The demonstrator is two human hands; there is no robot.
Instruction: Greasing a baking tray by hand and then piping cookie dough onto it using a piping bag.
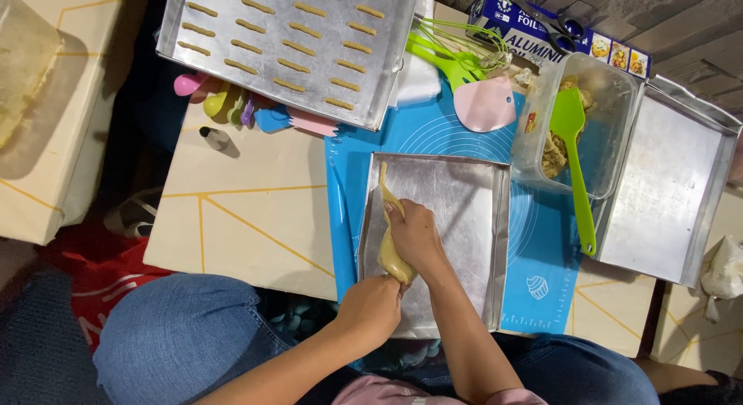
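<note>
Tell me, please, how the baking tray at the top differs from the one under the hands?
The top tray is filled with rows of piped dough strips; the tray under the hands shows only bare metal. The top tray rests tilted over utensils; the other lies flat on the blue mat. Both are rectangular, silver metal.

Baking sheet (pixel 286 45) cut off at top edge — foil box (pixel 542 33) too
</note>
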